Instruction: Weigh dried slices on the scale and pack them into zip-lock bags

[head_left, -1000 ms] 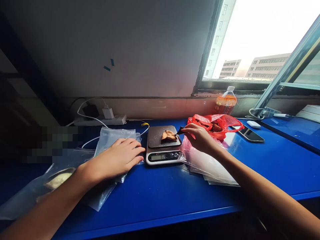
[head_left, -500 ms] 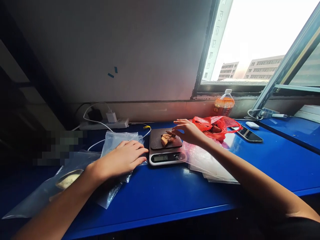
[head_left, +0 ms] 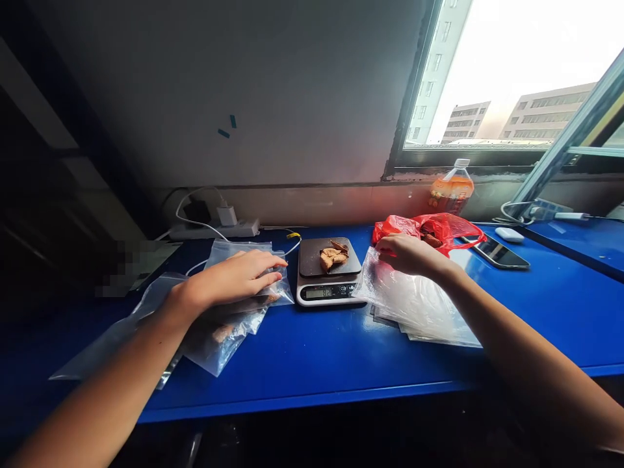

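My left hand [head_left: 244, 276] lies flat with fingers stretched over a pile of clear zip bags [head_left: 227, 348], some with brown dried pieces inside. To its right stands a kitchen scale [head_left: 331, 292] with a lit display and a dark plate. Brown, curled dried pieces [head_left: 334, 258], perhaps dried mushroom or peel, rest on that plate. Beyond the scale's right side, my right hand [head_left: 407, 252] has its fingers closed at the top edge of a clear plastic bag [head_left: 390, 286]. This bag lies over a stack of similar bags, one corner against the scale. The fingertips are partly hidden.
An open red plastic bag [head_left: 397, 225] with more brown pieces sits behind my right hand. Near it are a phone [head_left: 502, 252], a white earphone case [head_left: 509, 234] and a drink bottle [head_left: 453, 188]. A power strip [head_left: 244, 227] with cables lies by the wall.
My right hand has moved right, from the pieces on the scale to the clear bag. My left hand stays over its bags. The view has shifted slightly.
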Motion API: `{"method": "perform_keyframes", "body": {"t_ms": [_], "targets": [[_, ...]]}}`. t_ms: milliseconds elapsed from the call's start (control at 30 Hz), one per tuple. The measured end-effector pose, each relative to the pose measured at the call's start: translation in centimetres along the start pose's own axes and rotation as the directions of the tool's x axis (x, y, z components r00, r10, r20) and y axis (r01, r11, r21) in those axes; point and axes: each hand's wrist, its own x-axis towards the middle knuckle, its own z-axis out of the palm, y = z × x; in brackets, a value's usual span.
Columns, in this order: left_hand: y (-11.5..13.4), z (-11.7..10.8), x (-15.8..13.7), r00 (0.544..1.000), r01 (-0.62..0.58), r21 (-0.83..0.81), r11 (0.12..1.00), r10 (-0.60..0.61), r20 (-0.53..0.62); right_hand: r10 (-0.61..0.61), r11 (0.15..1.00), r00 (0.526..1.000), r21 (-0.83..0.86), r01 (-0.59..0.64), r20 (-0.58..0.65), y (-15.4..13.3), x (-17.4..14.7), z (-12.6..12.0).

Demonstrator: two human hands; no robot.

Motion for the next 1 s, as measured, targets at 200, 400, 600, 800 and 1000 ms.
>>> {"method": "perform_keyframes", "body": {"t_ms": [200,400,600,800,1000], "targets": [[0.2,0.1,0.0,1.000,-0.013,0.048,0.999,0.013,0.011,0.070,0.994,0.992,-0.095,-0.060,0.106,0.2,0.5,1.7],[0.3,0.2,-0.1,0.999,-0.028,0.077,0.997,0.027,0.020,0.093,0.985,0.989,-0.157,-0.074,0.115,0.0,0.6,2.3],[-0.3,0.6,0.0,0.998,-0.058,0.057,0.997,0.058,-0.005,0.092,0.977,0.991,-0.202,-0.070,0.099,-0.9,0.4,1.9],[0.2,0.3,-0.3,0.997,-0.063,0.045,0.997,0.065,-0.036,0.094,0.974,0.991,-0.217,-0.073,0.090,-0.7,0.3,0.5],[2.2,0.6,-1.3,0.945,-0.095,-0.008,0.995,0.088,-0.315,-0.051,0.976,0.982,0.199,0.088,-0.180,0.0,-2.0,-4.5]]}}
